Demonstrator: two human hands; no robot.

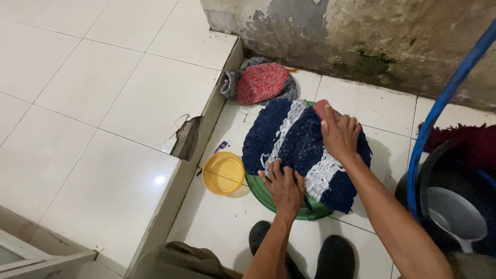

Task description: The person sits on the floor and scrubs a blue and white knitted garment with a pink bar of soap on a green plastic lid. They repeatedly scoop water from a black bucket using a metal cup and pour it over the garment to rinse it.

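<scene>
A navy and white shaggy mat (289,139) is heaped over a green round basin (268,199) on the tiled floor. My left hand (283,187) presses flat on the mat's near edge, fingers spread. My right hand (338,133) rests on top of the mat's far side, fingers curled around a pinkish-red object (321,107) that is mostly hidden. My dark shoes (336,257) stand just in front of the basin.
A yellow shallow bowl (223,173) lies left of the basin beside a raised tiled step (129,103) with a chipped edge. A red and grey cloth (261,82) sits by the stained wall. At right are a blue hose (439,108), a dark bucket (454,170) with a grey scoop (454,214), and a maroon rug (475,142).
</scene>
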